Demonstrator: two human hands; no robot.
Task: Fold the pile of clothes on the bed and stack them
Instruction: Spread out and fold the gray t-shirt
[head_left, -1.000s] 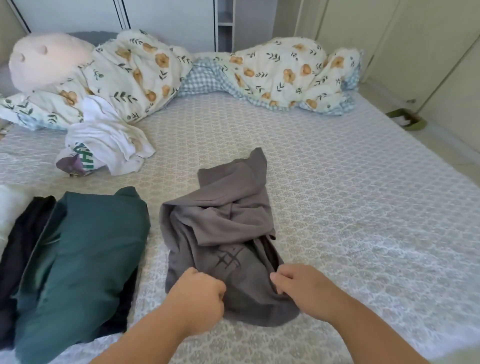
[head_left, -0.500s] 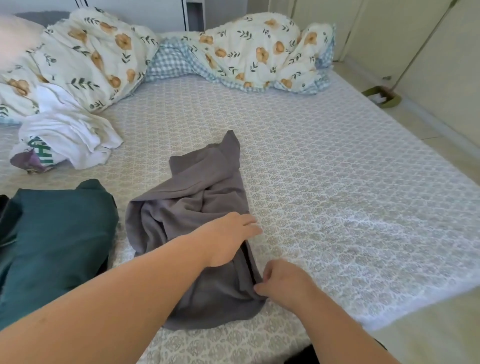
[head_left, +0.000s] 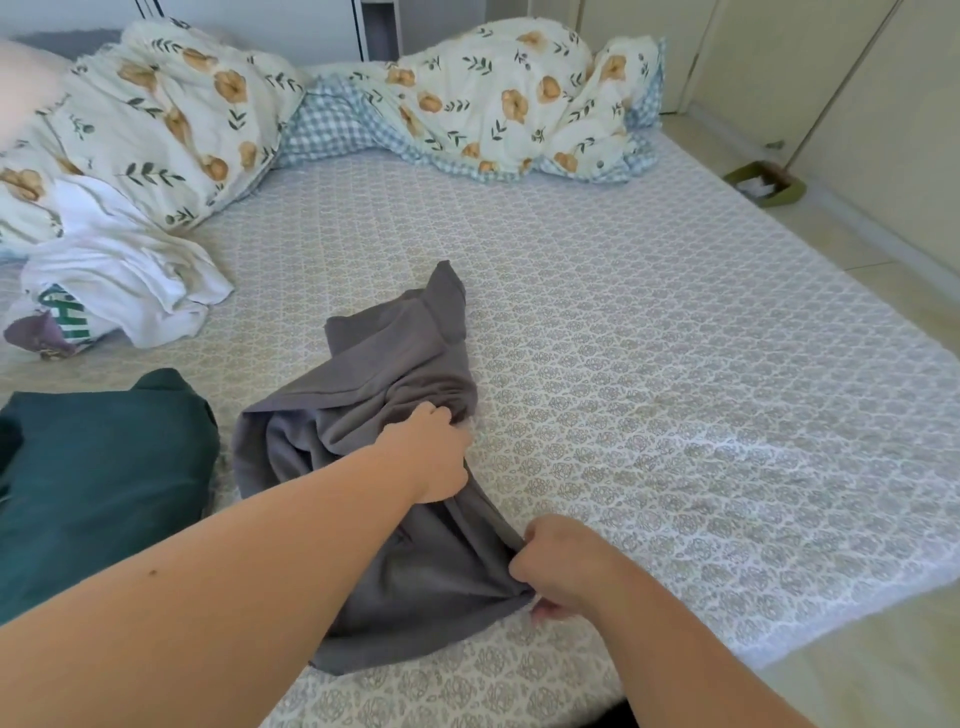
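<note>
Left hand (head_left: 434, 451) reaches across, fingers curled into the grey garment (head_left: 374, 415) at its right edge, mid-length. Right hand (head_left: 558, 564) pinches the near right corner. Garment lies bunched mid-bed (head_left: 649, 364), beside the green folded piece (head_left: 104, 467). Half a second ago the left fingers were straight above the cloth; now they grip it.

- A home bedroom.
- A bed (head_left: 649, 364) with a patterned sheet.
- A rumpled floral duvet (head_left: 493, 98) along its far side.
- Pale wardrobe doors (head_left: 857, 93) beside it.
</note>
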